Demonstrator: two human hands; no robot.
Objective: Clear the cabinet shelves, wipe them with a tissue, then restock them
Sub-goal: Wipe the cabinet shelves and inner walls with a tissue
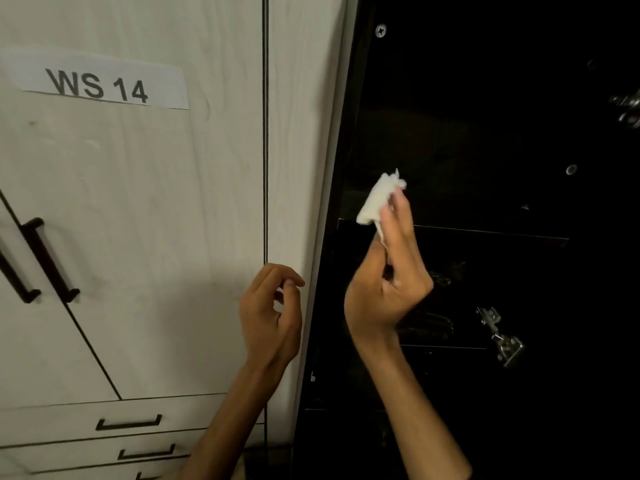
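dark open cabinet [485,133] beside pale doors [138,202]; right hand [388,282] pinching tissue [377,199], left hand [272,313] loosely curled, empty

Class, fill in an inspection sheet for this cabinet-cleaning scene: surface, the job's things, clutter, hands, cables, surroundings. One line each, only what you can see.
Surface: dark shelf inside the open cabinet; too dim to tell what lies on it.
Job's things: crumpled white tissue, held up in front of the cabinet interior, above the shelf edge.
Clutter: nothing seen.
Hands: right hand pinches the tissue at its fingertips; left hand loosely curled, holds nothing, beside the cabinet's pale side edge.
Cables: nothing seen.
Surroundings: pale wood-grain door with paper label "WS 14", black bar handles, drawers below, metal hinge inside the cabinet.
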